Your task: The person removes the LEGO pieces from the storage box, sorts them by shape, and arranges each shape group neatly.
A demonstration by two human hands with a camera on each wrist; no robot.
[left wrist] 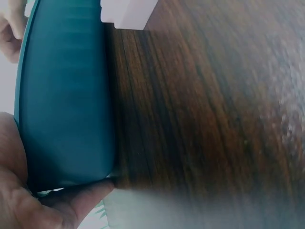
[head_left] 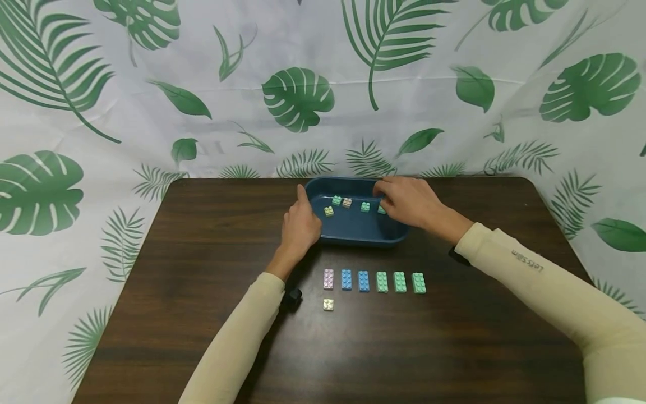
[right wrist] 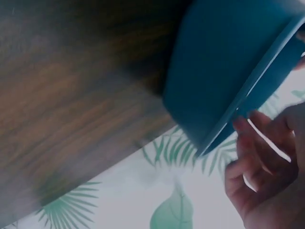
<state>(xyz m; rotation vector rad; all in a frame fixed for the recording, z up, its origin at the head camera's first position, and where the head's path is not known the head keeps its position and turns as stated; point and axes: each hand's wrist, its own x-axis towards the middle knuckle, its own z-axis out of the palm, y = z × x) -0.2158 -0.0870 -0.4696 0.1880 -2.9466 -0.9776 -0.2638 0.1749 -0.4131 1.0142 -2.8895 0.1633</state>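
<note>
A blue tray [head_left: 353,230] stands at the table's far middle. It holds a yellow brick [head_left: 329,211], a green brick [head_left: 336,200], a pink brick [head_left: 347,202] and another green brick [head_left: 365,206]. My left hand [head_left: 301,220] grips the tray's left wall, thumb up on the rim; the left wrist view shows my palm [left wrist: 24,200] against the tray [left wrist: 62,95]. My right hand [head_left: 384,203] reaches over the right rim, fingertips curled onto a small green brick [head_left: 381,210] that is mostly hidden. In the right wrist view its fingers [right wrist: 257,152] curl past the tray rim [right wrist: 248,109].
On the dark wooden table [head_left: 454,336], near of the tray, lies a row of bricks: lilac [head_left: 328,279], two blue [head_left: 346,279], three green [head_left: 400,281]. A small cream brick [head_left: 328,304] sits below the lilac one. A leaf-print cloth [head_left: 303,101] hangs behind.
</note>
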